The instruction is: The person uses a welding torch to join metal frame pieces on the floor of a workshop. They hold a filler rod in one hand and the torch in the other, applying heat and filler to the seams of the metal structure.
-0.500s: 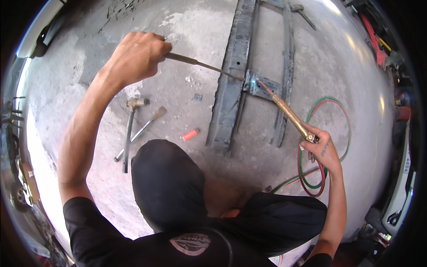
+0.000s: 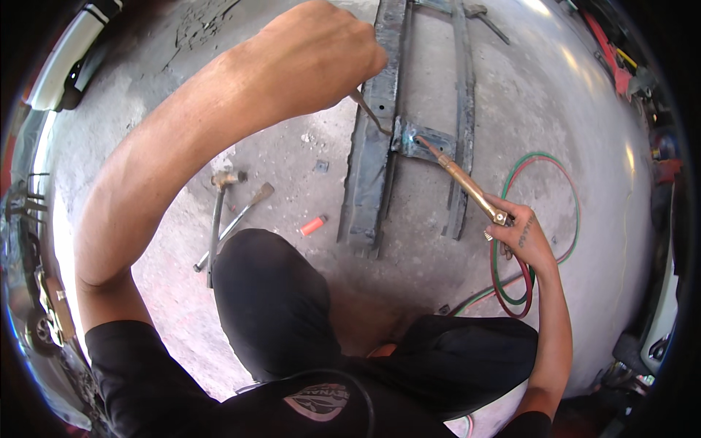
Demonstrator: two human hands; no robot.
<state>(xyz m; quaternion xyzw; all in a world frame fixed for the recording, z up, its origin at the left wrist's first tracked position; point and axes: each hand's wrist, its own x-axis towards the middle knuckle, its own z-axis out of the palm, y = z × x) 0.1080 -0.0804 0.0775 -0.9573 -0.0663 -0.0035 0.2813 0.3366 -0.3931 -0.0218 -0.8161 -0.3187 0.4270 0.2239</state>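
My left hand (image 2: 321, 58) is closed round the handle of a slim metal pick (image 2: 374, 115), most of which it hides. The pick's thin tip touches or nearly touches the seam where a short cross plate (image 2: 437, 152) meets the long rail of a dark steel frame (image 2: 369, 182). In my right hand (image 2: 524, 232) is a brass gas torch (image 2: 465, 179), gripped by its valve end. Its copper tip points at the cross plate near the seam, with a small bluish glow there. The frame lies on the concrete floor.
Red and green hoses (image 2: 577, 212) loop beside my right hand. A hammer (image 2: 217, 212) and a flat-bladed bar (image 2: 248, 210) lie left of my knee, near a red-orange lighter (image 2: 313, 225). Another hammer (image 2: 491, 23) lies beyond the frame. Vehicle parts (image 2: 69, 58) line the edges.
My left hand has moved right and closer to the camera, tilting the pick steeper while its tip stays near the seam. The torch has barely shifted.
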